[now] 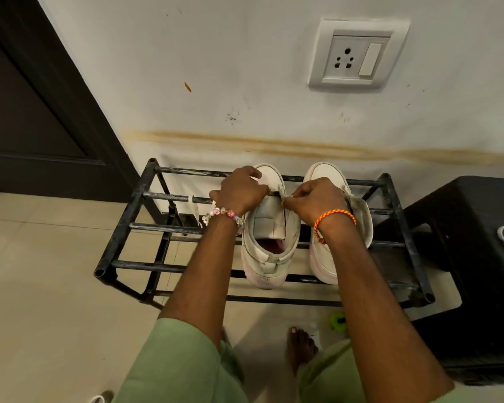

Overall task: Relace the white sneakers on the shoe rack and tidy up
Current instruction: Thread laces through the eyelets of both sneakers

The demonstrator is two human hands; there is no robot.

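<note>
The pale wall (245,68) fills most of what I see, with a brownish streak running along it low down and a white socket plate (357,55) up to the right. A dark door (26,97) stands at the left, and a black stool (477,257) sits just beside the right end of the shoe rack (122,237). The rack is black metal bars, scuffed with pale marks, standing on beige floor tiles against the wall.

Both white sneakers stand side by side on the top bars, toes toward the wall, heels toward me. The left sneaker (266,251) is scuffed grey along its sides, its sole tinged pinkish, its tongue bare of lace and pulled up so I look into a reddish insole. The right sneaker (323,173) is partly hidden under my right forearm; its toe cap is clean and rounded.

My left hand (239,193) rests on the left sneaker's forefoot, fingers curled down over the far side, thumb lying across the toe; what they hold there, I cannot tell. My right hand (317,202) is at the inner edge of that shoe, thumb and forefinger pinched together on a thin white lace end (281,191) right at the eyelet row.

Another white lace (194,209) hangs draped over a rack bar, left of my left hand. A beaded bracelet (223,215) circles my left wrist, an orange cord (333,218) my right.
</note>
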